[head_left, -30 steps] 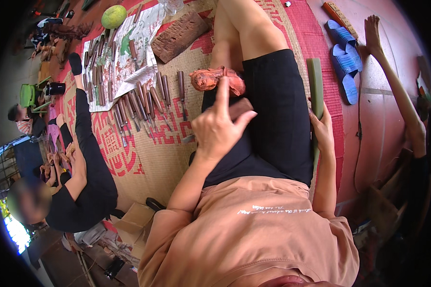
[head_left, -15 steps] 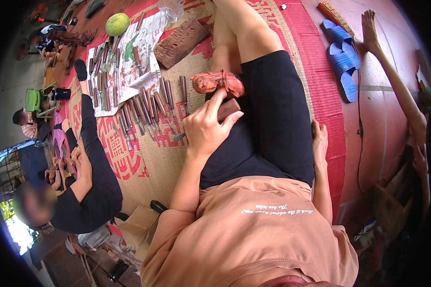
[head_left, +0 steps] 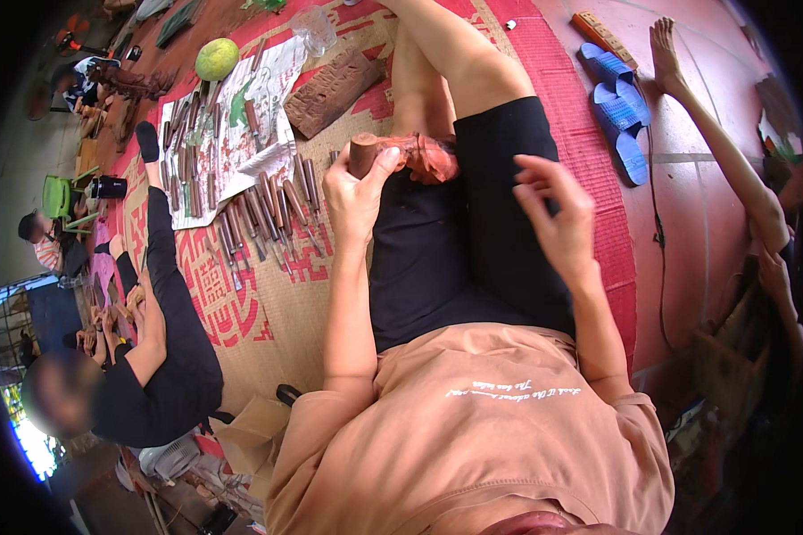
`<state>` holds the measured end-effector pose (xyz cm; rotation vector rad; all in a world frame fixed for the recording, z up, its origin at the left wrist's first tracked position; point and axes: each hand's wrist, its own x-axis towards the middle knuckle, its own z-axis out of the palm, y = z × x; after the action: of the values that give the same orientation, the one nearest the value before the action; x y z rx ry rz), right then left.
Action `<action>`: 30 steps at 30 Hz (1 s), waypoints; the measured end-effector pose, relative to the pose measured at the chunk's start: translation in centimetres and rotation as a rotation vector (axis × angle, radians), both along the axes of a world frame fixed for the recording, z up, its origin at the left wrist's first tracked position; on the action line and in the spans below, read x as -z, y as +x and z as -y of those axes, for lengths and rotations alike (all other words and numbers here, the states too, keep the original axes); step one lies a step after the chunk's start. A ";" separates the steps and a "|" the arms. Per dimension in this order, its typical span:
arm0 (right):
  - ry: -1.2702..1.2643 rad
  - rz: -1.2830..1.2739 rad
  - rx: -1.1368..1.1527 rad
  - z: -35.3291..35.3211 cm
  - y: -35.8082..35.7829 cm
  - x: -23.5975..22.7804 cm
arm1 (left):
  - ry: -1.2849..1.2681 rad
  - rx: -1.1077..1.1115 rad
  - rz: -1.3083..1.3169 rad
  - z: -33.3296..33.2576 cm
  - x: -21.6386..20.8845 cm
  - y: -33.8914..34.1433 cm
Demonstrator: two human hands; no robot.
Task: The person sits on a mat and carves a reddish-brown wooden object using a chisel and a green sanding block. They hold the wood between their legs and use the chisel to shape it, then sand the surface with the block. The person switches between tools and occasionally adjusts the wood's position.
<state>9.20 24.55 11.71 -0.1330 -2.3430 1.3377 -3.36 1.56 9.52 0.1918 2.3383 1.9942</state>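
My left hand point(head_left: 352, 201) is closed around a short brown wooden block point(head_left: 362, 153) with a rounded end, its thumb lying across the near side. Directly to the right, a reddish carved wooden figure point(head_left: 434, 160) lies across my thigh. Whether the left fingers also touch the carving is hidden. My right hand point(head_left: 558, 209) hangs in the air above my other thigh, fingers loosely bent and apart, with nothing visible in it. Left of my left hand, several wood-handled carving chisels point(head_left: 277, 209) lie side by side on the mat.
More chisels rest on a stained white sheet point(head_left: 272, 71). Beyond are a carved wooden block point(head_left: 335, 92) and a green round fruit point(head_left: 217, 59). Blue slippers point(head_left: 617, 111) sit on the tiles at right. A seated person in black point(head_left: 165, 374) is at left; another person's bare leg point(head_left: 718, 134) extends at right.
My left hand has moved up and left, carrying the wooden block off my thigh to the carving's left end. My right hand has risen from beside my hip to above my thigh.
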 end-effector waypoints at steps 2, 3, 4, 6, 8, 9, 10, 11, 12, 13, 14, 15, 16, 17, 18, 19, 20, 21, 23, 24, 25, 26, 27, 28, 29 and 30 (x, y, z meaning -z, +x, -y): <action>-0.117 0.044 -0.105 2.3 -0.1 0.5 | 0.107 0.049 0.116 -0.2 -0.6 0.6; -0.148 0.060 -0.116 3.4 0.0 1.1 | 0.148 0.067 0.127 0.1 -0.6 0.8; -0.129 0.100 -0.149 4.3 0.2 2.4 | 0.160 0.085 0.134 0.6 -0.3 1.0; 0.070 0.165 -0.173 5.2 1.0 3.1 | 0.189 0.124 0.149 1.3 0.3 1.3; 0.122 0.165 -0.172 5.4 1.0 3.3 | 0.154 0.141 0.089 1.1 0.5 1.6; 0.155 0.162 -0.171 5.2 0.9 3.4 | 0.157 0.141 0.053 0.8 0.9 1.4; 0.137 0.187 -0.183 5.3 0.8 3.6 | 0.138 0.138 0.066 0.8 0.9 1.2; 0.118 0.212 -0.194 5.6 0.7 3.9 | 0.119 0.134 0.078 0.7 0.6 1.1; 0.103 0.231 -0.206 5.8 0.5 4.1 | 0.125 0.131 0.083 0.5 0.4 0.9; 0.062 0.220 -0.215 6.0 0.4 4.3 | 0.133 0.128 0.089 0.3 0.3 0.7; 0.054 0.234 -0.223 5.9 0.4 4.2 | 0.142 0.127 0.094 0.1 0.2 0.6; 0.043 0.248 -0.234 6.0 0.4 4.3 | 0.143 0.127 0.088 0.2 0.4 0.4; 0.032 0.263 -0.246 6.0 0.3 4.3 | 0.141 0.123 0.078 0.3 0.6 0.4; 0.031 0.264 -0.253 5.9 0.2 4.4 | 0.140 0.118 0.067 0.4 0.7 0.3; 0.026 0.267 -0.261 6.0 0.2 4.5 | 0.133 0.110 0.054 0.8 0.7 0.4; 0.021 0.271 -0.270 6.0 0.1 4.7 | 0.129 0.074 0.060 1.4 0.9 0.4; 0.017 0.267 -0.273 6.0 0.1 4.7 | 0.126 0.038 0.066 2.0 1.1 0.4; 0.014 0.262 -0.276 6.1 0.1 4.8 | 0.127 -0.027 0.090 3.3 1.8 0.2; 0.006 0.244 -0.279 5.8 0.0 4.8 | 0.082 -0.214 0.084 5.6 3.6 -0.4; 0.005 0.236 -0.280 5.8 0.0 5.0 | 0.022 -0.287 0.118 7.4 4.0 -0.7; -0.006 0.222 -0.294 6.1 -0.1 5.1 | -0.044 -0.387 0.150 9.3 4.7 -1.1; -0.003 0.294 -0.276 6.0 0.0 4.8 | -0.109 -0.489 0.183 11.3 5.9 -1.5; -0.002 0.271 -0.269 6.1 0.1 5.0 | -0.189 -0.526 0.172 14.2 7.7 -1.8; -0.005 0.248 -0.255 6.1 0.1 5.2 | -0.267 -0.581 0.127 15.6 8.2 -1.8; -0.022 0.243 -0.256 6.2 0.1 5.4 | -0.348 -0.623 0.045 18.1 9.7 -1.6; -0.035 0.243 -0.259 6.2 0.0 5.2 | -0.428 -0.666 -0.030 20.7 11.6 -1.1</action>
<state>9.23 18.31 6.52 -0.0010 -2.6111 1.5617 -4.49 -19.13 -2.12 -0.6612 3.0460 1.5956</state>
